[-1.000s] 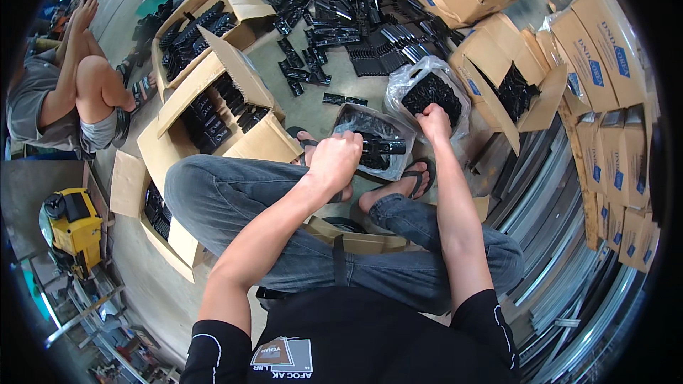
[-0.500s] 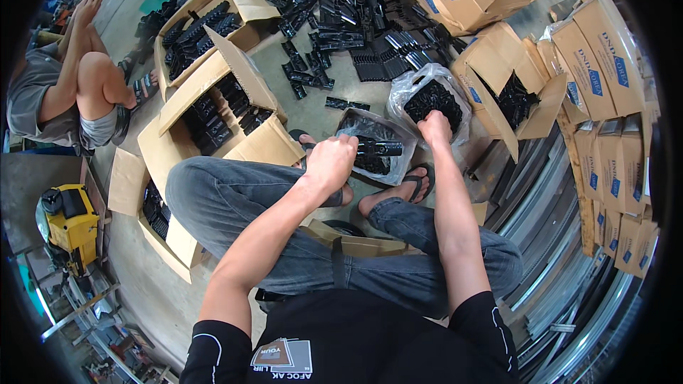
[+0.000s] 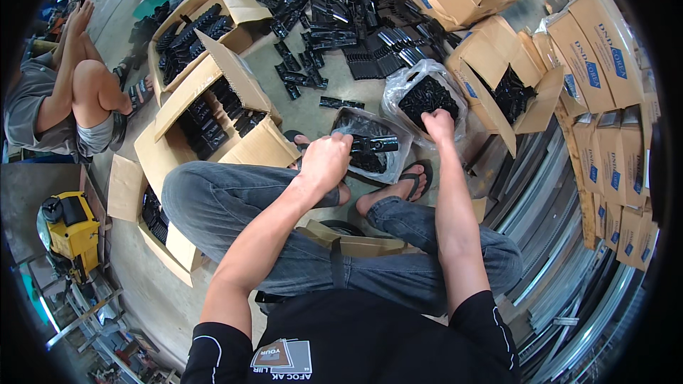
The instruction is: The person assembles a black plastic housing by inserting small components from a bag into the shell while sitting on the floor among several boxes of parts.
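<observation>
Head view: nearest to where I stand looking down, the black shirt (image 3: 384, 341) is smooth cloth, and beyond it the faded grey jeans (image 3: 235, 199) are creased over folded legs. Near the centre of the frame, the left hand (image 3: 326, 162) is curled into a fist around one end of a black part (image 3: 376, 144). That part is short, bar-shaped and glossy, with bright glints along its uneven body; it points rightward above a pale tray (image 3: 403, 158) lined with crinkled film, where more black pieces lie. Right of centre, the right hand (image 3: 438, 126) is bent down with fingers drawn together at the small black pieces (image 3: 425, 96) heaped in a clear plastic bag (image 3: 393, 96); I cannot tell whether it grips one.

The tray and bag sit side by side, leaving little room between the hands' work. Left of centre, a cardboard box (image 3: 260, 144) spreads stiff flaps close to the knee; on the right, long metal strips (image 3: 544, 224) edge the space. Farther off, at upper centre, a loose pile (image 3: 334, 3) of shiny black parts covers the concrete.
</observation>
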Motion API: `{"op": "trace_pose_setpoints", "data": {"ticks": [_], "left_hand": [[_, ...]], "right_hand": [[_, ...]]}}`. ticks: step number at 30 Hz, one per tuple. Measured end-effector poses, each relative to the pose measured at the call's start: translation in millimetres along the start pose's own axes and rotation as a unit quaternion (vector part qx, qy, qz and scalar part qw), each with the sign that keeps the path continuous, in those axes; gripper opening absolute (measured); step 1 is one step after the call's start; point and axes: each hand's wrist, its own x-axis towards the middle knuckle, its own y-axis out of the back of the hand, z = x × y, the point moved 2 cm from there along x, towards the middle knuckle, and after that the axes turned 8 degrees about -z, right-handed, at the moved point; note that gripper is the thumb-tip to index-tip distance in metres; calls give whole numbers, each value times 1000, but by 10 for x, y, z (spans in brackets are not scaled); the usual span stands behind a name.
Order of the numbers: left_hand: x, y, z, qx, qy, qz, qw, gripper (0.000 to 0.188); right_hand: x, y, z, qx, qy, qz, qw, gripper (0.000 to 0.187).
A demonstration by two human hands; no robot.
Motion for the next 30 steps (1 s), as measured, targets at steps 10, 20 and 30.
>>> {"op": "trace_pose_setpoints", "data": {"ticks": [10,20,30], "left_hand": [[32,-18,21,-6,-7,-8,1000,28],[64,-62,-32,-9,-7,-17,1000,26],[15,47,92,8,-21,9,1000,22]], "right_hand": [[-234,220,-238,767,115,-218,593,10],[-943,573,-1130,595,154,-248,749,9],[-1801,252,-1421,287,235,-140,918,13]]}}
